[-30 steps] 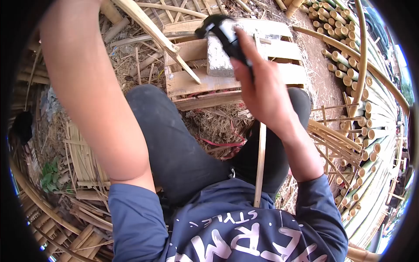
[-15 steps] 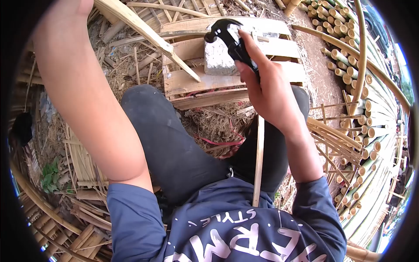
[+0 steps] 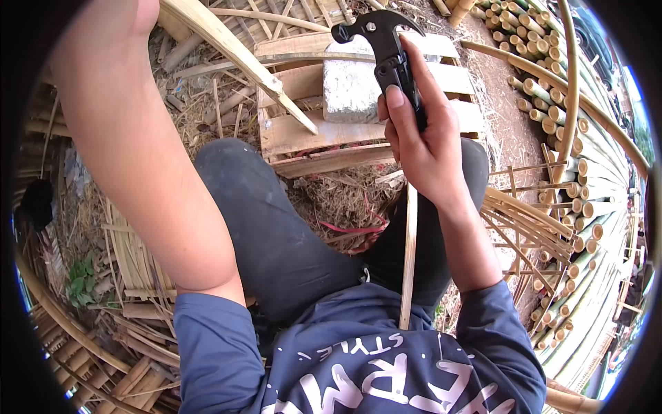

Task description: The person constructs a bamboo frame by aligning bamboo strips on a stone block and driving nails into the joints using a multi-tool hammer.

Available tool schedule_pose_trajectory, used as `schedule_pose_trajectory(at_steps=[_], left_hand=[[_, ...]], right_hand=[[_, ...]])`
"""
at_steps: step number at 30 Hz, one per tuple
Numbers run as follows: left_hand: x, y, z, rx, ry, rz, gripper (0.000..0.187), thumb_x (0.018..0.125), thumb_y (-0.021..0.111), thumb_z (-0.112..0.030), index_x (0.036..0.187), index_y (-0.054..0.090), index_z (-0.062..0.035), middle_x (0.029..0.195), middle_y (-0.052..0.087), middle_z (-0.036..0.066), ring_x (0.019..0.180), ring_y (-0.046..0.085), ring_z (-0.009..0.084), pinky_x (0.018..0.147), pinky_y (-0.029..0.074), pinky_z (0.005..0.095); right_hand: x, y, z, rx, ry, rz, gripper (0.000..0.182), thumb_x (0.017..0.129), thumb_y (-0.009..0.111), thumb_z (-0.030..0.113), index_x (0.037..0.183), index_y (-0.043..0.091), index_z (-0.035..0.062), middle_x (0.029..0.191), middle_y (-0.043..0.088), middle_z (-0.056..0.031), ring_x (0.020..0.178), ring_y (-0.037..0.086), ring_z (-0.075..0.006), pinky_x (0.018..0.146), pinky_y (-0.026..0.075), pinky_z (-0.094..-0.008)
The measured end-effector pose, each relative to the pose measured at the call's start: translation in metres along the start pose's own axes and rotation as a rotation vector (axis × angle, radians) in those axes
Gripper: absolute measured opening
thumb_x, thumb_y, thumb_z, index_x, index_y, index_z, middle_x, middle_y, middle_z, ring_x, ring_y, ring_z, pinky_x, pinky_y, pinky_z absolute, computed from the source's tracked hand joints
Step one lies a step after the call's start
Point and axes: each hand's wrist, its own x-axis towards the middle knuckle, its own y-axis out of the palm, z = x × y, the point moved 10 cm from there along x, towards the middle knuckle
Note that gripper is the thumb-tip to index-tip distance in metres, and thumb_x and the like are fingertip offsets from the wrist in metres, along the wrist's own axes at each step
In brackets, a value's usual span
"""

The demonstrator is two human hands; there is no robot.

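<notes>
Your right hand (image 3: 433, 148) clamps the hammer (image 3: 385, 43); your left hand (image 3: 146, 15) is too cropped to tell; one stick (image 3: 224, 45) looks partly split

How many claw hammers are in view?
1: the black metal claw hammer is in the right hand, seen over the whitish, rough rectangular block on the slatted wooden platform. Another could be hidden among the bamboo scraps.

Before the person is the table (image 3: 293, 132), and on it lies a block (image 3: 345, 93). The hammer (image 3: 387, 43) is in the right hand (image 3: 433, 141). At left of the block, the end of a split pole (image 3: 265, 79) is over the table. Far right lie many poles (image 3: 583, 207); leaves (image 3: 83, 279) are far left.
</notes>
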Motion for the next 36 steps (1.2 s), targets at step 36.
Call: schedule_pose_trajectory(at_steps=[36], left_hand=[[0.012,0.022,0.04,-0.326,0.081,-0.316,0.02,0.091,0.046,0.001,0.101,0.057,0.0156,0.11,0.061,0.03,0.099,0.063,0.0471,0.091,0.056,0.0667]], right_hand=[[-0.044,-0.113,-0.164,0.546,0.505,-0.522,0.058,0.105,0.053,0.029,0.155,0.026,0.0152,0.085,0.056,-0.0002,0.057,0.044,-0.006,0.049,0.041,-0.0237]])
